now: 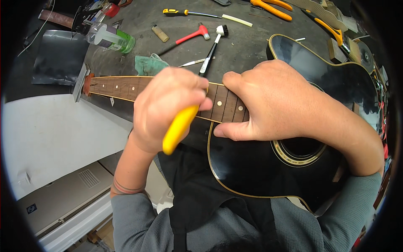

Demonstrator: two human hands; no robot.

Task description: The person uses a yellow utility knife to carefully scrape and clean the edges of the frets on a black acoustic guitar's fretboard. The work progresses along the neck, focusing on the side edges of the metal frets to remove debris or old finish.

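Note:
A black acoustic guitar (252,172) lies across the bench edge and my lap, its body at the right. Its dark fretboard (110,86) with pale dot inlays reaches left. My left hand (168,96) is closed round a tool with a thick yellow handle (180,130), held over the middle of the fretboard. The tool's working end is hidden by my fingers, so its kind cannot be made out. Where the neck meets the body, my right hand (277,101) spans the fretboard, thumb on the near side and forefinger on the far side, gripping the neck.
Beyond the neck lie a brush (208,61), a red hammer (189,37), a green cloth (150,64) and a screwdriver (176,12). A bottle (111,38) with green liquid lies tilted at the back left. Orange-handled pliers (273,7) rest at the back. A white panel (58,134) fills the left.

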